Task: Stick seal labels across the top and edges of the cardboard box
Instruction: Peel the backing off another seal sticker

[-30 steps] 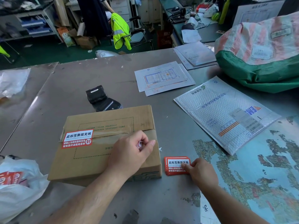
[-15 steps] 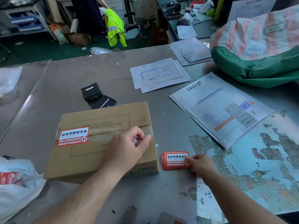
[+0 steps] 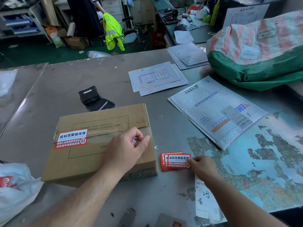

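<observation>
Head camera: the left hand [image 3: 126,149] rests on the cardboard box [image 3: 91,122], its grip curled round a small pale scrap [image 3: 134,140] between thumb and fingers. The right hand [image 3: 203,166] closes its grip on the right edge of the top label [image 3: 177,161] of a stack of seal labels [image 3: 163,163] lying on the worktop [image 3: 49,99] just beside the box's right end. The box is shut, brown tape along its seam, one stuck label [image 3: 71,138] across the seam near the left end. A white plastic bag [image 3: 16,194] at lower left shows something red inside. Since a second ago the stack has fanned out, its top label slid rightward; the left hand has stayed put.
</observation>
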The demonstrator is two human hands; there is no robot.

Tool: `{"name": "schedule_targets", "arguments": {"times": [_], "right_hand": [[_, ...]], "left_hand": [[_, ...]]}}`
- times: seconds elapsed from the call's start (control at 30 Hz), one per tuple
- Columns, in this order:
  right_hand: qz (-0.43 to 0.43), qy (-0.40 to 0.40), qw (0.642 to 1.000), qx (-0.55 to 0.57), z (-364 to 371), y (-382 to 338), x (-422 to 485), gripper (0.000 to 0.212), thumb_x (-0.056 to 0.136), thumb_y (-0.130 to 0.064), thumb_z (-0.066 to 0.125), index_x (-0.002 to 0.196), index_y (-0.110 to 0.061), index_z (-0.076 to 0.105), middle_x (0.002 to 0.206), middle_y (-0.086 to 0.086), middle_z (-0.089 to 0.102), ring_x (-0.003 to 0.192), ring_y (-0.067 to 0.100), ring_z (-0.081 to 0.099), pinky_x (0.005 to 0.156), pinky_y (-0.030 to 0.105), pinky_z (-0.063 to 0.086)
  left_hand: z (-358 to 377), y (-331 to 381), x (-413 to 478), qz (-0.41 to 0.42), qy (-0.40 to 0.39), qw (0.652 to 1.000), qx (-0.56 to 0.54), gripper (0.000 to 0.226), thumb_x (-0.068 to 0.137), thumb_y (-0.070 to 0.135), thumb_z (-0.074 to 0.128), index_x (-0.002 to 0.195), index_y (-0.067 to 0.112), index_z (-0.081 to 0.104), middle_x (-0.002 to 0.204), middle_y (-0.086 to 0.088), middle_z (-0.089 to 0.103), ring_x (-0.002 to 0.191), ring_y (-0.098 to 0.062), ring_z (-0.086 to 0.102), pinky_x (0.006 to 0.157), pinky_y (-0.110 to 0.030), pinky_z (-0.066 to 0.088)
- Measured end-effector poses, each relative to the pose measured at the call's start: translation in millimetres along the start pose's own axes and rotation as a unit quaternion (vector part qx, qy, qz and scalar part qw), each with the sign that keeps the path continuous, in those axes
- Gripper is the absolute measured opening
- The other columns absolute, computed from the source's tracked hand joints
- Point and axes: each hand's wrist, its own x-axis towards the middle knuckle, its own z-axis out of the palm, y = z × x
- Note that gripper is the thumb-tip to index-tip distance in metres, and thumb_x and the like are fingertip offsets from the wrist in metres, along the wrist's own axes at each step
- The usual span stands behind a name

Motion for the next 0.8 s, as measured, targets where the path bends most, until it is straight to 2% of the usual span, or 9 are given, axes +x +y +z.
{"name": "schedule_targets", "arguments": {"times": [0.1, 0.23, 0.33, 0.43, 0.53, 0.6, 0.67, 0.77, 0.8], "right_hand": [[-0.006, -0.022, 0.999, 0.030, -2.9, 0.4, -2.7, 0.031, 0.094, -0.024, 0.062, 0.079, 0.002, 0.071, 0.064, 0.010, 0.064, 0.056, 0.019, 0.053, 0.059, 0.029, 0.039], [-0.036, -0.041, 0.998, 0.033, -8.8, -1.5, -13.4, 0.035, 0.097, -0.025, 0.059, 0.081, 0.003, 0.072, 0.073, 0.023, 0.072, 0.052, 0.017, 0.051, 0.057, 0.030, 0.038], [-0.069, -0.036, 0.995, 0.055, -20.3, -11.4, -27.1, 0.033, 0.099, -0.026, 0.057, 0.081, -0.005, 0.074, 0.073, 0.016, 0.074, 0.050, 0.013, 0.049, 0.054, 0.029, 0.038], [-0.122, -0.007, 0.975, 0.185, -36.4, -28.6, -45.8, 0.027, 0.101, -0.020, 0.055, 0.084, -0.008, 0.073, 0.062, 0.002, 0.071, 0.061, 0.016, 0.062, 0.063, 0.034, 0.045], [-0.187, -0.011, 0.945, 0.269, -53.3, -52.2, -73.9, 0.021, 0.100, -0.016, 0.057, 0.088, -0.010, 0.073, 0.060, -0.004, 0.068, 0.059, 0.012, 0.059, 0.059, 0.026, 0.046], [-0.224, -0.028, 0.929, 0.293, -59.4, -65.3, -92.5, 0.019, 0.099, -0.014, 0.059, 0.089, -0.011, 0.074, 0.061, -0.005, 0.068, 0.056, 0.007, 0.056, 0.056, 0.021, 0.046], [-0.253, -0.023, 0.924, 0.286, -61.8, -74.1, -105.7, 0.018, 0.098, -0.015, 0.061, 0.085, -0.012, 0.074, 0.065, -0.001, 0.068, 0.057, 0.009, 0.056, 0.057, 0.024, 0.046], [-0.277, -0.011, 0.916, 0.289, -61.1, -81.9, -119.7, 0.018, 0.097, -0.016, 0.064, 0.083, -0.012, 0.074, 0.068, 0.004, 0.070, 0.059, 0.010, 0.059, 0.060, 0.031, 0.047], [-0.281, -0.015, 0.911, 0.301, -60.8, -83.7, -124.2, 0.017, 0.097, -0.015, 0.064, 0.083, -0.012, 0.074, 0.069, 0.004, 0.071, 0.060, 0.011, 0.060, 0.061, 0.031, 0.048]], "left_hand": [[-0.1, 1.8, -1.1, 0.000, 0.003, 1.000, -0.003, 0.032, 0.083, 0.042, 0.067, 0.065, 0.021, 0.051, 0.050, 0.003, 0.052, 0.055, -0.016, 0.048, 0.045, -0.025, 0.033], [-1.0, 2.1, -2.9, 0.003, 0.004, 1.000, 0.002, 0.032, 0.083, 0.041, 0.067, 0.065, 0.020, 0.051, 0.050, 0.002, 0.052, 0.056, -0.016, 0.049, 0.045, -0.025, 0.033], [-2.7, 3.8, -3.4, 0.005, 0.001, 1.000, -0.011, 0.030, 0.084, 0.041, 0.066, 0.064, 0.023, 0.053, 0.051, 0.007, 0.053, 0.054, -0.011, 0.050, 0.045, -0.021, 0.034], [-6.5, 6.3, -4.5, 0.024, -0.010, 0.999, -0.021, 0.019, 0.084, 0.042, 0.064, 0.071, 0.028, 0.061, 0.061, 0.014, 0.061, 0.062, -0.005, 0.056, 0.055, -0.022, 0.046], [-11.6, 10.3, -8.2, 0.051, -0.039, 0.998, -0.025, 0.020, 0.081, 0.048, 0.057, 0.080, 0.031, 0.067, 0.075, 0.018, 0.067, 0.076, -0.004, 0.063, 0.065, -0.025, 0.052], [-18.5, 21.9, -11.6, 0.034, -0.063, 0.994, -0.082, 0.030, 0.079, 0.058, 0.056, 0.085, 0.033, 0.071, 0.083, 0.021, 0.070, 0.085, 0.000, 0.064, 0.070, -0.016, 0.048], [-25.4, 36.3, -14.1, -0.004, -0.092, 0.984, -0.151, 0.033, 0.078, 0.063, 0.062, 0.088, 0.032, 0.072, 0.085, 0.022, 0.072, 0.086, 0.005, 0.064, 0.067, -0.005, 0.044], [-33.1, 47.9, -16.3, -0.058, -0.065, 0.974, -0.207, 0.017, 0.079, 0.042, 0.072, 0.089, 0.028, 0.070, 0.083, 0.013, 0.072, 0.082, 0.000, 0.065, 0.061, -0.008, 0.046], [-36.4, 48.9, -17.6, -0.078, -0.060, 0.969, -0.226, 0.019, 0.078, 0.040, 0.074, 0.092, 0.028, 0.068, 0.084, 0.010, 0.072, 0.081, -0.003, 0.066, 0.061, -0.011, 0.047]]}}
